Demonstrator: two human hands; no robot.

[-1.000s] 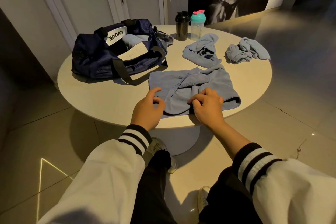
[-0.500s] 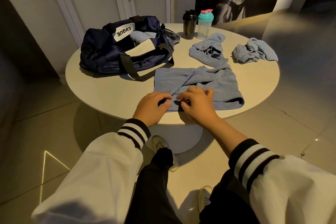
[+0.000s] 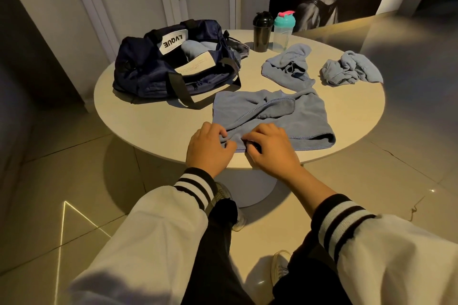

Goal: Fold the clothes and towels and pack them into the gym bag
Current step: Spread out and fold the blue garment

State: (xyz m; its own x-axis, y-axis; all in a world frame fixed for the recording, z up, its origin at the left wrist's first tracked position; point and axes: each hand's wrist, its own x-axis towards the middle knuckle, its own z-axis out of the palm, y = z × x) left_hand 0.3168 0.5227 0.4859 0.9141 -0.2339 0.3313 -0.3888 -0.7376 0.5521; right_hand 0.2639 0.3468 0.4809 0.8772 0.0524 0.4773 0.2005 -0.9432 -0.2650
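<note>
Both hands worked the same edge: the left hand [image 3: 208,148] and the right hand [image 3: 270,150] sat close together, fingers curled, each pinching the near hem of the blue-grey terry towel [image 3: 304,116]. That towel lay half-spread on the round cream table [image 3: 153,129], just right of the open navy fabric gym bag [image 3: 153,74] and nearer the person, one flap turned crookedly across its middle. With both pinches so close, a lift would probably let the outer corners droop and skew the fold, or drag the cloth off the table. Farther right of the bag, a crumpled blue-grey cloth [image 3: 287,67] and a second bunched cloth [image 3: 349,69] lay unfolded.
</note>
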